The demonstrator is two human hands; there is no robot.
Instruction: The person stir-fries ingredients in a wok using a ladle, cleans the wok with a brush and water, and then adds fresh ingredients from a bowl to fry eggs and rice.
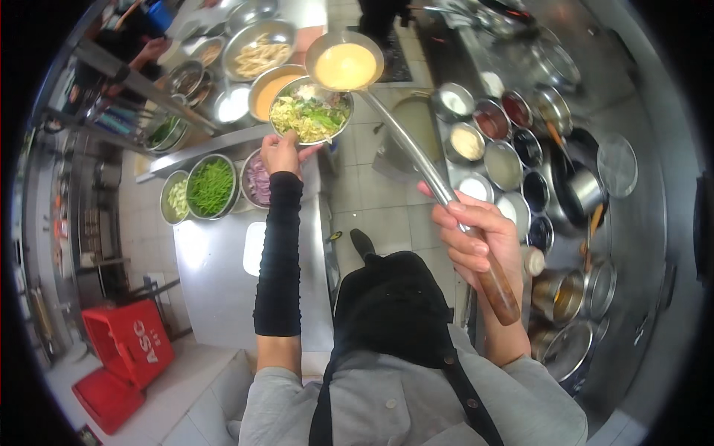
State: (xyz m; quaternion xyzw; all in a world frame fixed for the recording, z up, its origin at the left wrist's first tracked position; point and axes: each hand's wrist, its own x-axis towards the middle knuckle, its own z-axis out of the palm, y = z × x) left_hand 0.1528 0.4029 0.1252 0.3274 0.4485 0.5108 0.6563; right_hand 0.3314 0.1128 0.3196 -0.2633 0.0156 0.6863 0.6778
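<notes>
In my left hand point(283, 151) is the near rim of a metal bowl point(348, 114) of shredded cabbage point(304, 120) with green leaves and some pale and reddish bits. My right hand point(474, 234) grips the long handle of a steel ladle point(410, 136), whose end is brown wood. Yellow-orange liquid point(347, 66), perhaps beaten egg, lies in the ladle's broad cup, which is level beside the bowl's far right rim. Whether cup and rim touch, I cannot tell. Behind the bowl sits a larger metal bowl of orange liquid point(270, 92), partly hidden by it.
Bowls of cut green stalks point(212, 187), sliced purple onion point(257, 181) and pale strips point(262, 56) stand on the left counter point(206, 267). Seasoning pots point(491, 120) crowd the right counter. A big container point(399, 150) stands between. Other people point(148, 50) are at the far side.
</notes>
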